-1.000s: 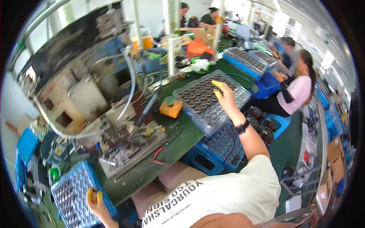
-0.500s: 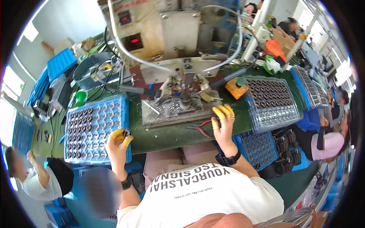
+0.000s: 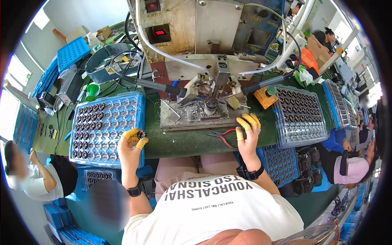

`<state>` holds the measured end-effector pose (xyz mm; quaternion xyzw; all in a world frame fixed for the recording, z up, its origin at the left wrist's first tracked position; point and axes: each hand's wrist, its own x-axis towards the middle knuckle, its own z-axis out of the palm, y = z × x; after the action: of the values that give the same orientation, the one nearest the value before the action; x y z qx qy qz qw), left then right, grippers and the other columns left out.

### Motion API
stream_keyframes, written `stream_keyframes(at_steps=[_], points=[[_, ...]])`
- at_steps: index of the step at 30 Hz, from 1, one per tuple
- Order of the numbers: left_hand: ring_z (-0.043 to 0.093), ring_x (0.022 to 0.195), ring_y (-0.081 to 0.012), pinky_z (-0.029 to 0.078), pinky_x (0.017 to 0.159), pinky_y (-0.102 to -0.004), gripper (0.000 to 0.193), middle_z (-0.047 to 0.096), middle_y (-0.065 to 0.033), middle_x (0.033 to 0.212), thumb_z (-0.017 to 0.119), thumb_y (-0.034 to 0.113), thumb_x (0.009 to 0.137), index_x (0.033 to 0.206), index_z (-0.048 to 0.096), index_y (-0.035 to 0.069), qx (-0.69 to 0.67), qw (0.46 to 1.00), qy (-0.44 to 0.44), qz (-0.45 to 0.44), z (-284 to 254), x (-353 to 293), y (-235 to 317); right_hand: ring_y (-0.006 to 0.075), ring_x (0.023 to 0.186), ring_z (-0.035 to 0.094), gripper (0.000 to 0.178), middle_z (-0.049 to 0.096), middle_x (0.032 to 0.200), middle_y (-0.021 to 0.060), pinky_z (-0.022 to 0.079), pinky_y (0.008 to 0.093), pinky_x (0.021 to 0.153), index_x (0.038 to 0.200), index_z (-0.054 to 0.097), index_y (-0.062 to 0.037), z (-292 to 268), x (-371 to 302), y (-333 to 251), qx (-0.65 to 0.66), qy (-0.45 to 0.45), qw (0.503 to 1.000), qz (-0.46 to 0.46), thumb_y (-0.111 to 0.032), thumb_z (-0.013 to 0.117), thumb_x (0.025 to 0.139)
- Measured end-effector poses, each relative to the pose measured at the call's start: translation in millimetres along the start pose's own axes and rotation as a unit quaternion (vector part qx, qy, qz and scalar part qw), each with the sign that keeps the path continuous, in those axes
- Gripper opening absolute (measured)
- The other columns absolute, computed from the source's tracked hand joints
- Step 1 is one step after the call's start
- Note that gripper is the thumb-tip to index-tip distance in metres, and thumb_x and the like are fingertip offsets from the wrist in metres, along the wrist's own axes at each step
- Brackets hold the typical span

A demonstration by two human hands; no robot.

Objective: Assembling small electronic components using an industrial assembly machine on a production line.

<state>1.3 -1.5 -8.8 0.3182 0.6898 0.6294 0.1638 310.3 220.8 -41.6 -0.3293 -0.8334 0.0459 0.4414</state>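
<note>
- Pinching a small dark part in the left hand, thumb and fingers nearly closed around it, at the right edge of the left tray; cannot tell whether touching the tray.
- Looks light and stiff, probably mostly metal, likely with little give under a squeeze.
- Best gripped by the outer rim, across opposite sides, sparing a possibly delicate middle; too small here to make out in detail.
- Might slip if oily; should hold better through the yellow finger covers.
- Keeping to the other side, note the right hand half open, thumb and fingers apart, seemingly holding nothing, just beside red-handled pliers.
- Farther out, see the machine's metal base plate and, to its right, another tray bearing dark parts.
</note>
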Motion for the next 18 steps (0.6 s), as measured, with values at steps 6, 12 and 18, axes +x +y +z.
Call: stream_keyframes(at_steps=[6, 12, 18], points=[[0.06, 0.078, -0.0092, 0.051, 0.07, -0.0227, 0.035, 0.063, -0.0033, 0.092, 0.078, 0.0, 0.075, 0.106, 0.063, -0.002, 0.04, 0.999, 0.005, 0.007, 0.3, -0.5, 2.5, 0.0351, 0.115, 0.051, 0.036, 0.062, 0.115, 0.0099, 0.036, 0.0433, 0.1, 0.114, 0.063, -0.0085, -0.5, 37.6, -15.7, 0.151, 0.0, 0.989, 0.003, -0.009, 0.071, 0.079], [0.062, 0.076, -0.0145, 0.051, 0.066, -0.024, 0.036, 0.062, -0.0064, 0.094, 0.079, 0.003, 0.072, 0.105, 0.065, 0.002, 0.224, 0.969, 0.01, 0.105, 17.8, 3.1, 36.3, 0.0329, 0.111, 0.054, 0.049, 0.064, 0.111, 0.0116, 0.036, 0.0452, 0.099, 0.112, 0.064, -0.0087, 31.5, 85.9, -38.6, 0.191, -0.034, 0.981, -0.026, -0.029, 0.081, 0.071], [0.063, 0.085, -0.0228, 0.051, 0.075, -0.031, 0.038, 0.064, -0.0106, 0.098, 0.08, 0.009, 0.07, 0.105, 0.067, 0.003, 0.186, 0.96, -0.072, 0.197, 81.4, 20.4, 84.5, 0.0291, 0.111, 0.057, 0.041, 0.063, 0.112, 0.016, 0.044, 0.0368, 0.095, 0.107, 0.067, -0.0024, 10.4, 97.1, -27.5, 0.233, -0.024, 0.972, -0.01, -0.02, 0.082, 0.072]])
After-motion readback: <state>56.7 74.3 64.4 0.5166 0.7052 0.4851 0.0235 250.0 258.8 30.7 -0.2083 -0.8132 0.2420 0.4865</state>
